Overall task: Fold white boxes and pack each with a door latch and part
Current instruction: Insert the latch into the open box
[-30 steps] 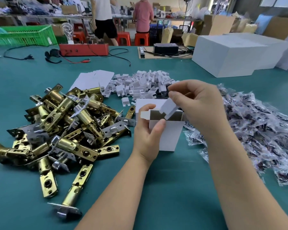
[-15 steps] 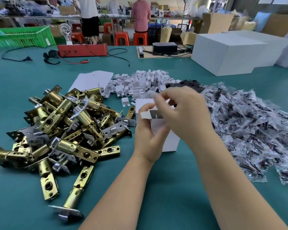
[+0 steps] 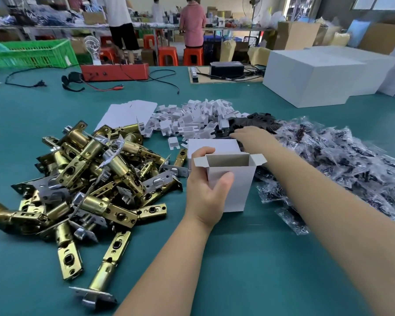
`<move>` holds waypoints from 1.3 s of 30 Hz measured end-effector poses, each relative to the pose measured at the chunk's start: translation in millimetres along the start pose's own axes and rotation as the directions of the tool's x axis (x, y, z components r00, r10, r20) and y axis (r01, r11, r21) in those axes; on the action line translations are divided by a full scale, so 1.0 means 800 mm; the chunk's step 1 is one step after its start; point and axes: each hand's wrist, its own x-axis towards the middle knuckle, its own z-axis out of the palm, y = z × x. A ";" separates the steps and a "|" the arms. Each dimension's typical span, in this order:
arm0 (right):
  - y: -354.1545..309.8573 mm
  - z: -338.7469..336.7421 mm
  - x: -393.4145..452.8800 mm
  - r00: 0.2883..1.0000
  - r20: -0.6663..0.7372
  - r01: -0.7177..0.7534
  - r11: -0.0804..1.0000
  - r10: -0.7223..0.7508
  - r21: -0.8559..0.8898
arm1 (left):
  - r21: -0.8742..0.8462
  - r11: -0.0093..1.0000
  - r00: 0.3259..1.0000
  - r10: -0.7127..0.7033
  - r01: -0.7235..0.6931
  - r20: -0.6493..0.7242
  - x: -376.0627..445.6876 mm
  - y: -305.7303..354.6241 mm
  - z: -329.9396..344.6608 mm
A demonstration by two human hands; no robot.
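- Head view: left hand (image 3: pixel 205 192) curled round upright white box (image 3: pixel 232 179), top open, flaps out, near centre of green table (image 3: pixel 237 258).
- Right hand (image 3: pixel 252 136) stretched far over black parts (image 3: pixel 258 120), fingers fairly straight, blurred; grip unclear.
- Latches (image 3: pixel 89 174) heaped left of box.
- White clips (image 3: pixel 196 119) piled far of box.
- Bagged parts (image 3: pixel 351 160) heaped right.

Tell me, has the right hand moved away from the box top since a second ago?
Yes. The right hand left the white box and reached farther away, to the black parts pile.
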 end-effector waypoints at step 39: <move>-0.028 -0.025 -0.120 0.904 0.064 0.106 -0.366 0.423 0.924 | 0.028 1.000 1.000 0.007 -0.007 -0.009 0.001 -0.002 0.000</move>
